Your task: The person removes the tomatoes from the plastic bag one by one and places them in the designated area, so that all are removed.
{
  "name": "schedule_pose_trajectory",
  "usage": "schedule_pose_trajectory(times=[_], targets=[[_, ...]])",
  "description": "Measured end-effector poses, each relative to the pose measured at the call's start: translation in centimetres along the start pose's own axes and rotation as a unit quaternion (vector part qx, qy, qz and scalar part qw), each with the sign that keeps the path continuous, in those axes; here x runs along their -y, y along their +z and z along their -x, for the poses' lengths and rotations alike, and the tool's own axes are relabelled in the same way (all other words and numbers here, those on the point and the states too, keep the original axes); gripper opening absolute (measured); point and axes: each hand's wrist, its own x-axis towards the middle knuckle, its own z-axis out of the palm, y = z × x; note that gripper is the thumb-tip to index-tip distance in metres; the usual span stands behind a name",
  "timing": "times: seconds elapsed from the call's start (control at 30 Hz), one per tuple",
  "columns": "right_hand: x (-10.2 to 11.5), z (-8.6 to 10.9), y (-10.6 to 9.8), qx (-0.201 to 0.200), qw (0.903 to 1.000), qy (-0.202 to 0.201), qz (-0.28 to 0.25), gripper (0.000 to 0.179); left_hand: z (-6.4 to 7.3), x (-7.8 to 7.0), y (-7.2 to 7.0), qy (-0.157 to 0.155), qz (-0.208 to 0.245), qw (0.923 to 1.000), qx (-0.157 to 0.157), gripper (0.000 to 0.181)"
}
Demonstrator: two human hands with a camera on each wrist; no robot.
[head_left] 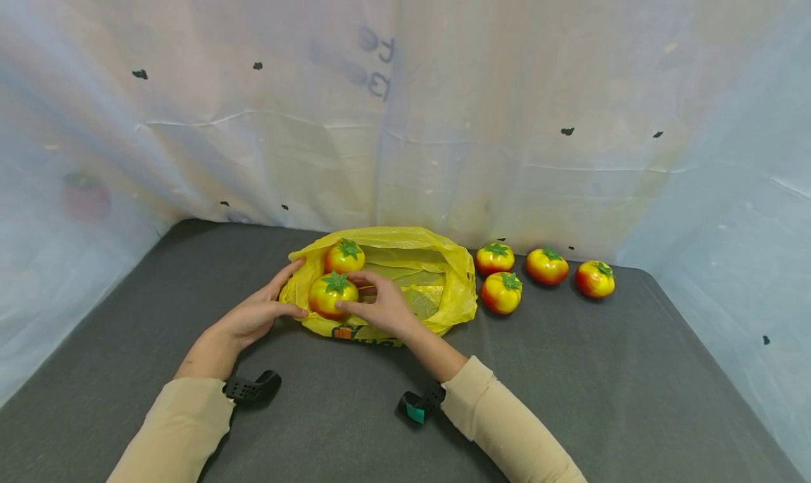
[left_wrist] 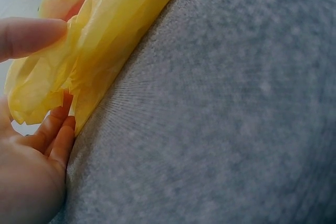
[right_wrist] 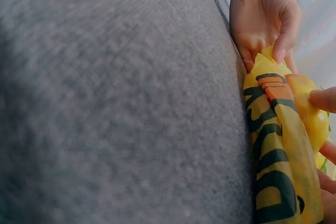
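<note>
A yellow plastic bag (head_left: 457,286) lies with its mouth spread upward, dark lettering (right_wrist: 275,198) along its near side. My left hand (head_left: 250,317) holds the bag's left end, thumb at the rim and fingers (left_wrist: 63,140) against its outer side. Over the bag's left part, my right hand (head_left: 386,305) grips a red-yellow tomato (head_left: 323,296) with a green leafy top, thumb on the near side and fingers on the far side. Just behind it, a second tomato (head_left: 342,259) sits inside the bag. Whether the gripped tomato touches the bag's bottom is hidden.
To the bag's right stand several more tomatoes: one (head_left: 502,293) close to the bag, one (head_left: 494,258) behind it, others (head_left: 547,267) farther right. A dark grey cloth (head_left: 355,412) covers the table. Pale plastic sheeting (head_left: 443,117) rises behind and at both sides.
</note>
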Motion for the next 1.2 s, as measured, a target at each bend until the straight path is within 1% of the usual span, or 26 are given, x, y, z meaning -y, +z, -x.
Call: schedule_pose_trajectory(times=[0.4,0.8,1.2], targets=[[0.2,0.5,-0.7,0.001,1.0000,0.006,-0.001,0.048,-0.1,0.1,0.0,0.011,0.000,0.9999,0.002,0.101],[0.1,1.3,-2.0,-0.007,0.9995,0.030,0.007,0.051,0.0,0.0,0.1,0.009,-0.003,1.0000,0.000,0.103],[-0.5,2.1,-3.9,-0.034,0.9988,0.028,0.021,0.049,-0.1,0.1,0.1,0.013,-0.001,0.9999,-0.001,0.104]])
